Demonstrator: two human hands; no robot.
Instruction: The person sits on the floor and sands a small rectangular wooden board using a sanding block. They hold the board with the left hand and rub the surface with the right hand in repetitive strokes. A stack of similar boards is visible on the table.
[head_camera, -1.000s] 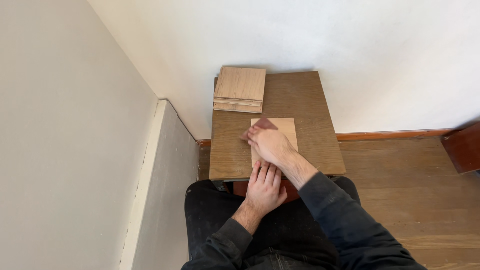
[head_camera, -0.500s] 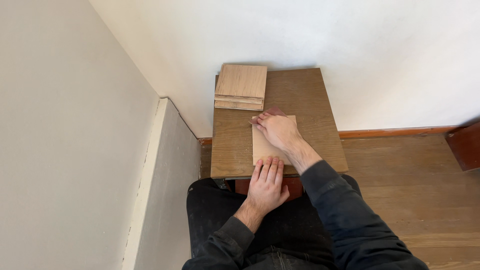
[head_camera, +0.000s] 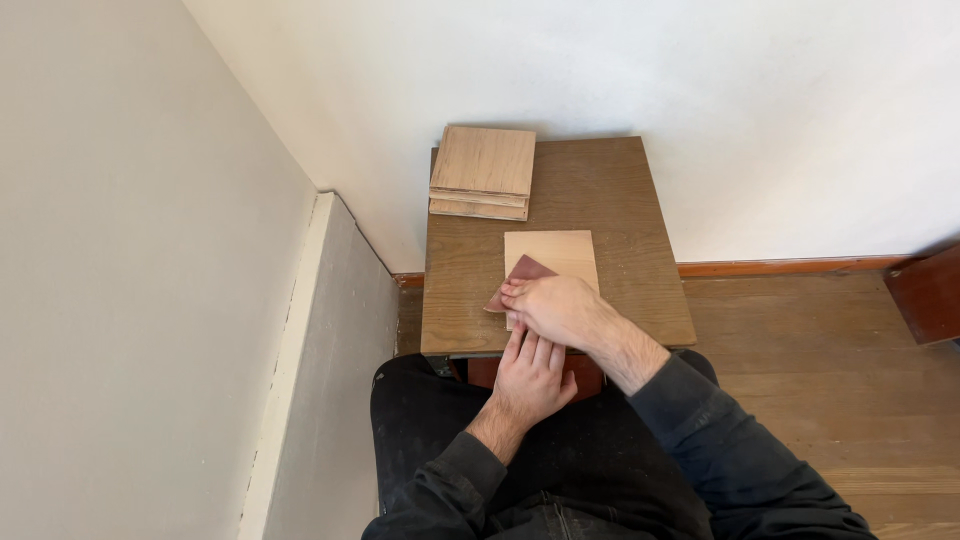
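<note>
Sandpaper (head_camera: 520, 277), a reddish-brown sheet, lies on the pale board (head_camera: 553, 256) near the table's (head_camera: 640, 230) front edge, and we press it down with our right hand (head_camera: 553, 310), fingers flat over it. Our left hand (head_camera: 532, 375) lies flat at the front edge, its fingertips tucked under the right hand, steadying the board. A stack of boards (head_camera: 484, 170) sits at the table's far left corner.

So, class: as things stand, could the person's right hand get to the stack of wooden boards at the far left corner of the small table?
Probably yes. The right hand rests on reddish sandpaper on a pale board, and only bare table lies between it and the stack of wooden boards. Nothing blocks the way.
</note>
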